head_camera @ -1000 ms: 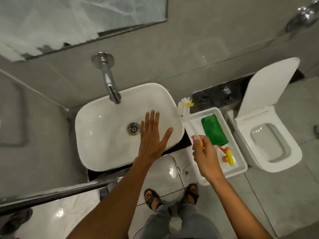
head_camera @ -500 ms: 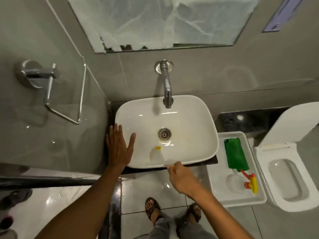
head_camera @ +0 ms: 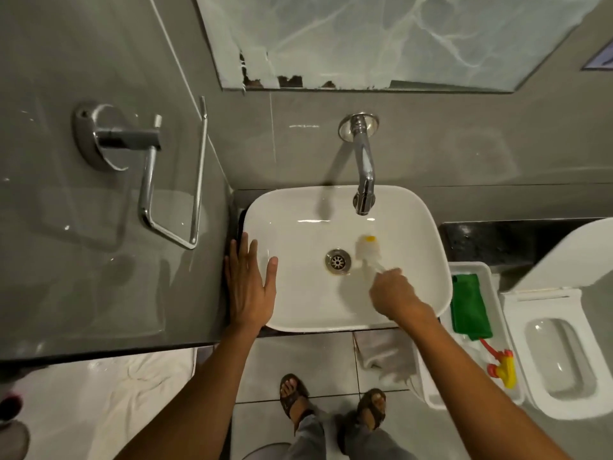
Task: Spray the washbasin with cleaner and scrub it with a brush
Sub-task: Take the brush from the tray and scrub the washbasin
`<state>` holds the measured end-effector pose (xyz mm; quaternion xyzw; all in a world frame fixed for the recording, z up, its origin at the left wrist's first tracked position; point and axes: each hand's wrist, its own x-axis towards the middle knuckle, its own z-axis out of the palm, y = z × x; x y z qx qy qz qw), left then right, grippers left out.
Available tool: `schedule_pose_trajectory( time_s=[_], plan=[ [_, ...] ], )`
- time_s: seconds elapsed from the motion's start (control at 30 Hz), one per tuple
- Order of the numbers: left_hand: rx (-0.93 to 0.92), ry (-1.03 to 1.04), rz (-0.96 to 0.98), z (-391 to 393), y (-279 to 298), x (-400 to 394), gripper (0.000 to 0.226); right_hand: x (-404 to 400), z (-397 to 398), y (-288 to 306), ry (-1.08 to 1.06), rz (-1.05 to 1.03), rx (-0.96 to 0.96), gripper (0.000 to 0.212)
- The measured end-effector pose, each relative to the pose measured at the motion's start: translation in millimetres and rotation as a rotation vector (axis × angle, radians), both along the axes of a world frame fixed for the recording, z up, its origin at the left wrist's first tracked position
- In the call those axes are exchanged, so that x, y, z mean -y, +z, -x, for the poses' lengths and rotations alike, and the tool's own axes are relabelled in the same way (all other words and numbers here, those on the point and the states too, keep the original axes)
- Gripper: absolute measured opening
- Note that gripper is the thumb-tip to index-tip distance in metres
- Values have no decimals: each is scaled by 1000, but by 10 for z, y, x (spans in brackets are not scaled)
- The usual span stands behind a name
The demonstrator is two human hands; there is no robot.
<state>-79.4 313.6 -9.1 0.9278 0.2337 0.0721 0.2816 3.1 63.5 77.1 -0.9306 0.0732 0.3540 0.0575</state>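
The right hand [head_camera: 393, 293] was closed around the handle of the brush [head_camera: 367, 250], whose white bristle head — blurred — lay inside the washbasin [head_camera: 298, 313], just right of the drain [head_camera: 337, 260] and below the tap [head_camera: 363, 174]. The left hand [head_camera: 248, 287] rested flat and fully open on the basin's left rim, holding nothing. The green spray bottle [head_camera: 470, 307] lay in the white tray [head_camera: 471, 268] between basin and toilet [head_camera: 560, 353] — well apart from both hands.

Chrome tap [head_camera: 363, 174] on grey wall, mirror [head_camera: 398, 38] above. Towel ring [head_camera: 149, 180] on left wall. Toilet [head_camera: 560, 353] at right, lid up. White tray [head_camera: 481, 333] beside it holds green pouch [head_camera: 469, 307], yellow-red item [head_camera: 502, 371], maybe a nozzle.
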Motion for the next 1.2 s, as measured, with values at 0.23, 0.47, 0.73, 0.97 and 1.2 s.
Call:
schedule_pose_trajectory(
  time_s=[0.23,0.47,0.73,0.97,1.2],
  plan=[
    [8,-4,34,9,9,0,73,-136,647,301,114,-54,-267,46],
    [19,-5,60,12,-7,7,72,-857,382,67,62,-244,-103,41],
    [21,-4,92,11,-12,5,72,242,288,68,-51,-21,-109,37],
    [41,-6,86,18,30,25,70,-257,742,437,148,-204,-273,33],
    [47,-14,72,7,2,24,71,-1225,154,49,51,-293,-44,46]
  ],
)
